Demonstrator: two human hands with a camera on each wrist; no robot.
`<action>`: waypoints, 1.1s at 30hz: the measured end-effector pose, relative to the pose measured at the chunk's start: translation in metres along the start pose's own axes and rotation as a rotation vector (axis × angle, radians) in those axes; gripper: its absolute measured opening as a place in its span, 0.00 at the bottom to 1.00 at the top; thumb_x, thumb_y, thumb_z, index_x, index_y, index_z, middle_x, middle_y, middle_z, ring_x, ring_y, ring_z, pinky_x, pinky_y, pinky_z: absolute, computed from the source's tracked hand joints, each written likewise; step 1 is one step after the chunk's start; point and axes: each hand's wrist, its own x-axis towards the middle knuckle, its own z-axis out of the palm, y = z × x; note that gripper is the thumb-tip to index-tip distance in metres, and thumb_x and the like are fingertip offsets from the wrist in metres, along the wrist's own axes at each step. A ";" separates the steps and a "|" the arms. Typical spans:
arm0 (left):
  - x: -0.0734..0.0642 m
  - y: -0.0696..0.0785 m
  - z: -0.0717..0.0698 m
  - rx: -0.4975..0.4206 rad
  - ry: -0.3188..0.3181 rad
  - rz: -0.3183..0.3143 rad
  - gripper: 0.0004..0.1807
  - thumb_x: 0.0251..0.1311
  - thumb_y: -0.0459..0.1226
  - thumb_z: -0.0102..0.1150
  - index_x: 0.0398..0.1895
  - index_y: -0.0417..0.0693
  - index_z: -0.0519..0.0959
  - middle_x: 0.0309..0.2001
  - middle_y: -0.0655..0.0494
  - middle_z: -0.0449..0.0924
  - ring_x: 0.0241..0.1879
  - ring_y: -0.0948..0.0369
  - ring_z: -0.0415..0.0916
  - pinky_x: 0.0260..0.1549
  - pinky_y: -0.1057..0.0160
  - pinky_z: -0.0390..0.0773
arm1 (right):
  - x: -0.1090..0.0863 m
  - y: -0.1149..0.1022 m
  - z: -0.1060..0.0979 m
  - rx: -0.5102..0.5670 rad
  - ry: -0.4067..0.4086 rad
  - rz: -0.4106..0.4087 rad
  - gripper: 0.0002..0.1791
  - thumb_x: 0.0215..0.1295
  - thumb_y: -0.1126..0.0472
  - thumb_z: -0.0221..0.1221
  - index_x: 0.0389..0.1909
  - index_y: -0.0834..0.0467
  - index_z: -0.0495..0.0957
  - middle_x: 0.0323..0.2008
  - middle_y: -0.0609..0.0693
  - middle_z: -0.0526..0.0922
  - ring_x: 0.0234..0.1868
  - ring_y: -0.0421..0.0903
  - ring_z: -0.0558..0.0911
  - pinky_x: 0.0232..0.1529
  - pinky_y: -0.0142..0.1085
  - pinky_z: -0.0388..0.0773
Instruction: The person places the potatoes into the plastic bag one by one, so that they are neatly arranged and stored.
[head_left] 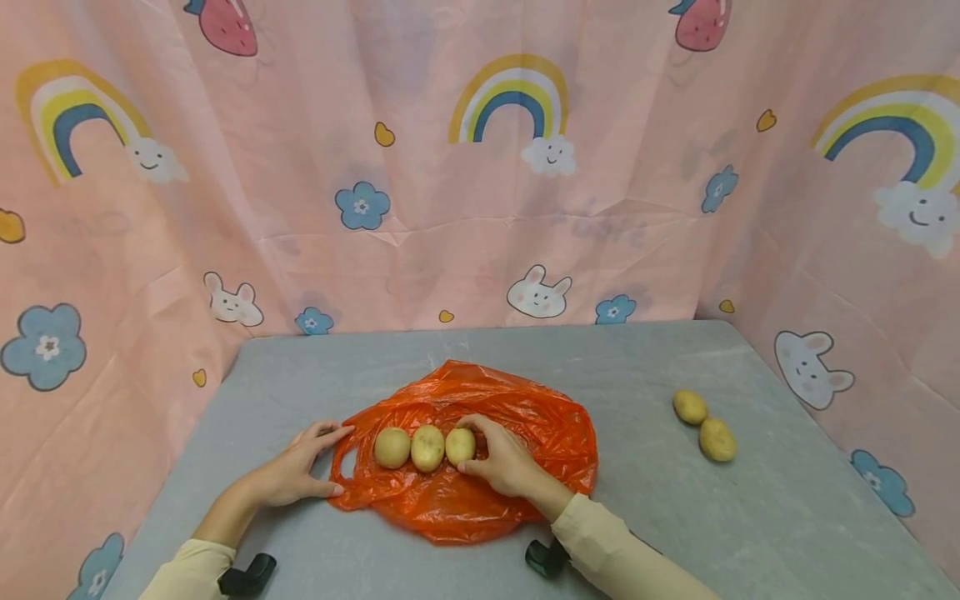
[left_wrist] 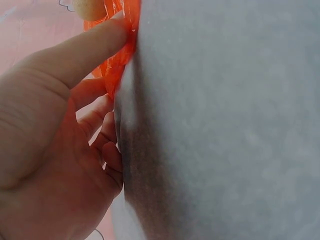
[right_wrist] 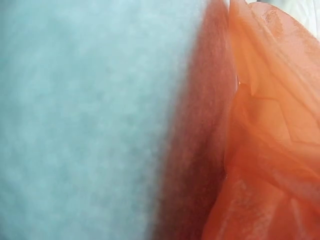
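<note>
An orange plastic bag (head_left: 450, 508) lies spread flat on the grey table, its handle end toward my left hand. Three potatoes sit on it in a row: a left potato (head_left: 392, 447), a middle potato (head_left: 427, 448) and a right potato (head_left: 460, 447). My right hand (head_left: 510, 461) pinches the right potato between thumb and fingers. At the bag's left edge, my left hand (head_left: 288, 468) rests thumb and fingertips on the handles, thumb and fingers spread apart. The left wrist view shows the left thumb (left_wrist: 100, 47) against the bag; the right wrist view shows bag film (right_wrist: 270, 150), the right hand hidden.
Two more potatoes, one farther back (head_left: 690, 407) and one nearer (head_left: 717, 439), lie at the right side of the table (head_left: 780, 517). A pink patterned curtain (head_left: 450, 275) hangs behind and beside the table. Dark wrist devices show at both sleeves.
</note>
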 end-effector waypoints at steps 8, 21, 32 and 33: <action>0.000 -0.001 0.000 0.002 -0.001 0.001 0.48 0.53 0.45 0.75 0.75 0.42 0.64 0.72 0.37 0.57 0.70 0.33 0.53 0.63 0.25 0.58 | 0.000 0.002 0.000 0.006 -0.009 -0.006 0.27 0.58 0.65 0.72 0.58 0.57 0.75 0.57 0.56 0.81 0.57 0.54 0.80 0.57 0.54 0.75; 0.000 -0.001 0.001 0.004 0.005 -0.007 0.48 0.53 0.45 0.75 0.75 0.42 0.64 0.72 0.38 0.57 0.69 0.34 0.53 0.63 0.26 0.57 | 0.001 0.003 -0.003 0.043 -0.050 -0.027 0.29 0.59 0.63 0.71 0.62 0.57 0.75 0.58 0.56 0.80 0.58 0.53 0.78 0.59 0.53 0.74; 0.001 -0.003 0.001 0.005 0.008 -0.014 0.48 0.53 0.45 0.75 0.76 0.43 0.64 0.72 0.37 0.57 0.69 0.34 0.53 0.63 0.26 0.57 | -0.001 0.003 -0.008 0.087 -0.081 -0.023 0.30 0.66 0.53 0.66 0.66 0.59 0.73 0.59 0.56 0.80 0.55 0.50 0.78 0.58 0.51 0.75; 0.001 -0.003 0.001 0.005 0.009 -0.014 0.48 0.53 0.46 0.75 0.76 0.43 0.64 0.72 0.37 0.57 0.69 0.34 0.53 0.63 0.26 0.57 | -0.001 0.003 -0.008 0.091 -0.081 -0.025 0.30 0.67 0.52 0.66 0.66 0.59 0.72 0.59 0.56 0.80 0.55 0.50 0.78 0.58 0.52 0.75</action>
